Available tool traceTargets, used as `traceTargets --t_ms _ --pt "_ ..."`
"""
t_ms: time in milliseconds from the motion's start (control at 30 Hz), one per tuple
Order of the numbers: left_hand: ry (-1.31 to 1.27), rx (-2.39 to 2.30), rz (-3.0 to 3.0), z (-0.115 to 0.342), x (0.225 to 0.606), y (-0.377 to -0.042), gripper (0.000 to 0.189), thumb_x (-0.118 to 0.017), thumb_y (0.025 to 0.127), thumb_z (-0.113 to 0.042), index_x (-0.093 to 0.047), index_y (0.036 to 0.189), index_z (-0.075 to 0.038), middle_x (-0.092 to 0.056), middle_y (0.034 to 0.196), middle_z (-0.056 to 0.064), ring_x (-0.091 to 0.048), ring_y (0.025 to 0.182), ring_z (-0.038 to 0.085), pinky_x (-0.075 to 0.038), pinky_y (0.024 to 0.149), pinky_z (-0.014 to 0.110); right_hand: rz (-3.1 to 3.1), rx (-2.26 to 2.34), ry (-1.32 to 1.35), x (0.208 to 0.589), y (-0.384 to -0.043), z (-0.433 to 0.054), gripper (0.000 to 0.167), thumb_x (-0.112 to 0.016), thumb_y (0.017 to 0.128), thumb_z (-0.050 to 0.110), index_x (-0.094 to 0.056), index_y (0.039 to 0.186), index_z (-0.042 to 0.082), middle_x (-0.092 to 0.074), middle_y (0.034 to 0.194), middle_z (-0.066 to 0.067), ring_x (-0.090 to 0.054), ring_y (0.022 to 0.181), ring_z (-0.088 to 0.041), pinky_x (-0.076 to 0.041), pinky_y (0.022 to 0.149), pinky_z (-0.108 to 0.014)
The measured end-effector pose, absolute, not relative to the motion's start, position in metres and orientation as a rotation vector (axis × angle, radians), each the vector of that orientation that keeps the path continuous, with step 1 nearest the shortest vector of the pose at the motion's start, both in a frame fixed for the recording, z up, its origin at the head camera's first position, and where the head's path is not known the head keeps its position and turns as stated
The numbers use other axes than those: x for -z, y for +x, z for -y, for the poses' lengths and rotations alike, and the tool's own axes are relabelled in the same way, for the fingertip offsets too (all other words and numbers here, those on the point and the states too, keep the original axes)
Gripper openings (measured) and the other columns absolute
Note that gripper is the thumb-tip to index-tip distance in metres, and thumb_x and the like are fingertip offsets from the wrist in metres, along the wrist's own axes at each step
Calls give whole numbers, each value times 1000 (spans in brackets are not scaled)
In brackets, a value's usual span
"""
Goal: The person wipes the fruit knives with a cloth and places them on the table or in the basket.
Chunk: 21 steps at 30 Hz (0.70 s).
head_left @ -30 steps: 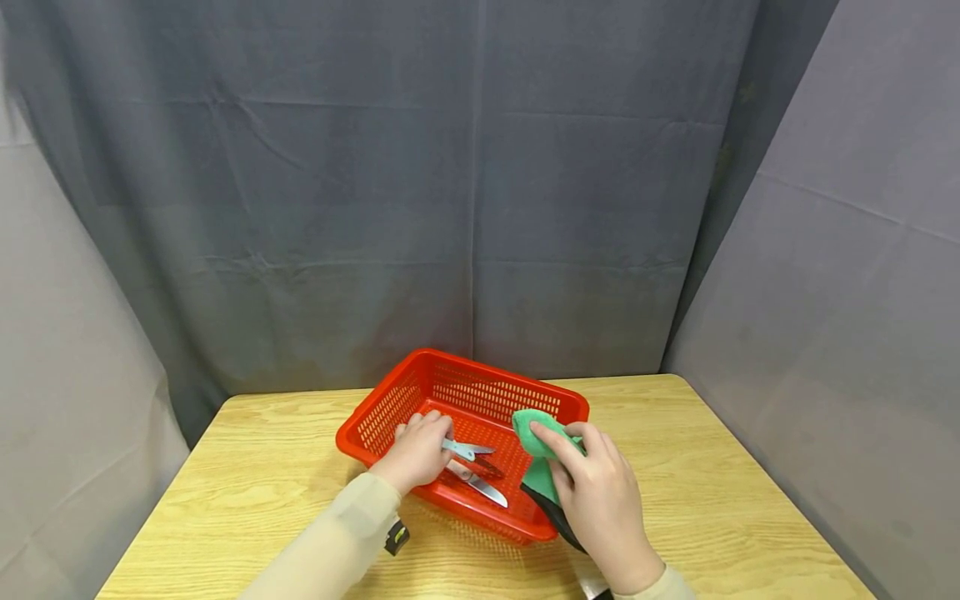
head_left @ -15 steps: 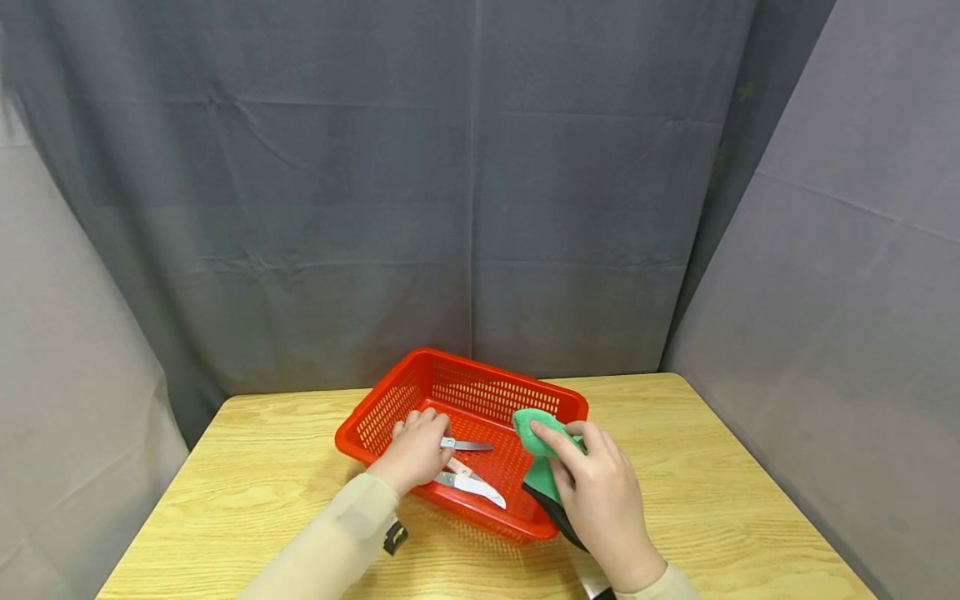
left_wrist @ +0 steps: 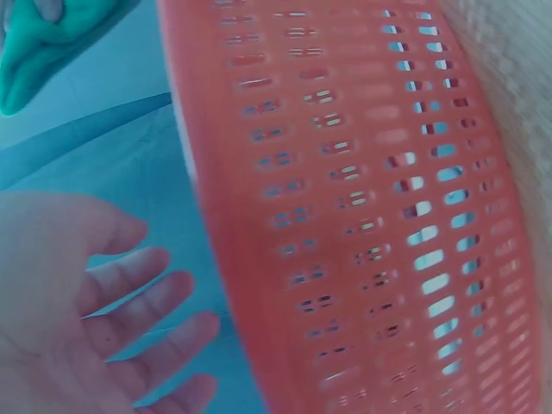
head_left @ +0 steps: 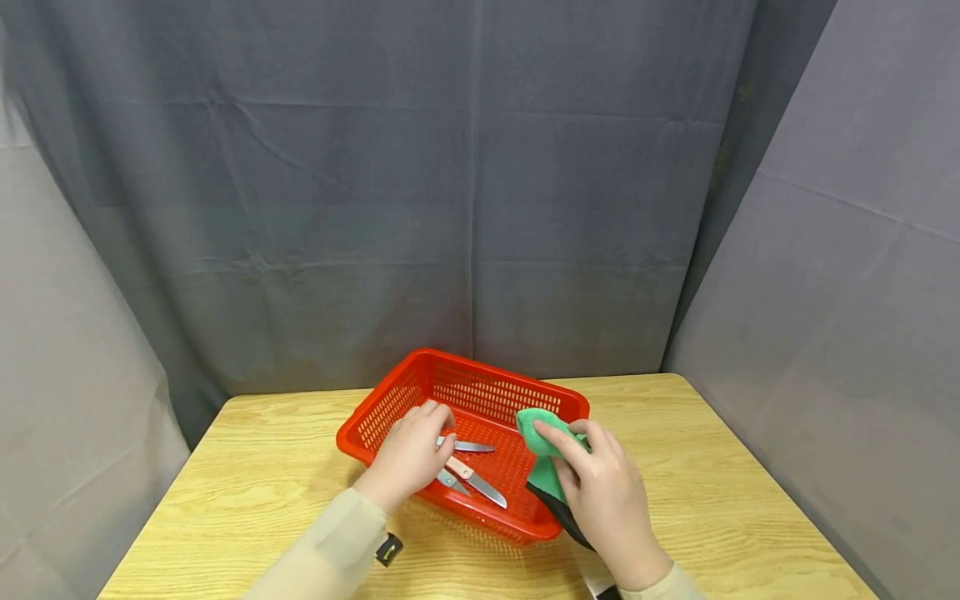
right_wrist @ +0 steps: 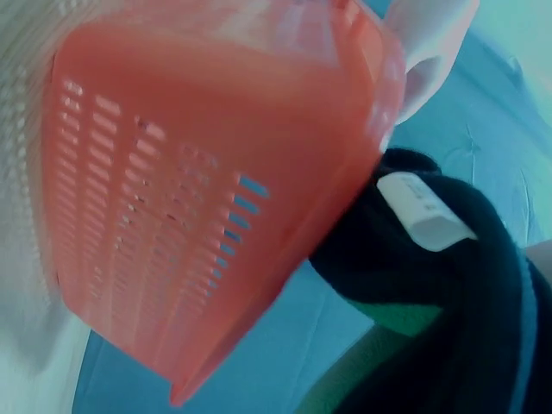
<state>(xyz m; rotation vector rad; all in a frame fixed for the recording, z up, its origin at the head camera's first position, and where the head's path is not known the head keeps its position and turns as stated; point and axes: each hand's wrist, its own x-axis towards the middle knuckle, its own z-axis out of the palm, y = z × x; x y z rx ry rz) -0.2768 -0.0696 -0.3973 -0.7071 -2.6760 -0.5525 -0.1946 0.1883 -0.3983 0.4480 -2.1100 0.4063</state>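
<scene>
My left hand (head_left: pixel 411 454) hovers over the left part of the red plastic basket (head_left: pixel 517 388), its fingers loosely bent. In the left wrist view the left hand (left_wrist: pixel 112 319) shows its palm side with nothing between the fingers. Beneath and beside it lie three small knives: a pink-handled knife (head_left: pixel 480 483), a pale blue-handled knife (head_left: pixel 452 482) partly under the hand, and another knife (head_left: pixel 475 447) farther back, its handle mostly hidden. At the basket's right end, my right hand (head_left: pixel 603 504) grips a green cloth item (head_left: pixel 542 435). Its black border bears a white label (right_wrist: pixel 423 211) in the right wrist view.
The basket stands on a light wooden table (head_left: pixel 720 500), turned at a slant. Behind it hangs a grey curtain (head_left: pixel 337 208), with paler cloth walls on both sides. Black-and-silver straps show below both wrists.
My left hand has let go of the pale blue-handled knife, which now lies beside the pink-handled one, and has drawn back slightly left. The right hand still holds the green cloth item, barely moved.
</scene>
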Motion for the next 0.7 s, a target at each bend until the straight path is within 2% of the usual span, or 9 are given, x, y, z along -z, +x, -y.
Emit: traceTargets --t_ms 233,400,700 --pt "-694 536 2529 78 388 -264 13 -72 92 -15 -65 102 -15 -65 98 -2 -61 90 19 -54 83 39 2106 -404 470 393 -197 -201 63 -88 71 -3 -75 123 30 -64 100 -9 -61 81 -23 -51 59 -37" --pt "-697 575 2472 86 382 -257 16 -73 91 -13 -65 105 -13 -67 99 0 -62 91 19 -55 85 40 2111 -394 479 390 -200 -211 64 -89 71 -4 -74 123 29 -63 100 -9 -60 79 -22 -51 60 -37" --pt "-707 586 2439 95 384 -251 28 -73 91 -13 -66 118 -12 -68 111 1 -65 101 23 -55 91 44 2130 -368 498 391 -205 -233 68 -90 69 -4 -73 126 28 -64 103 -9 -62 81 -23 -53 63 -39"
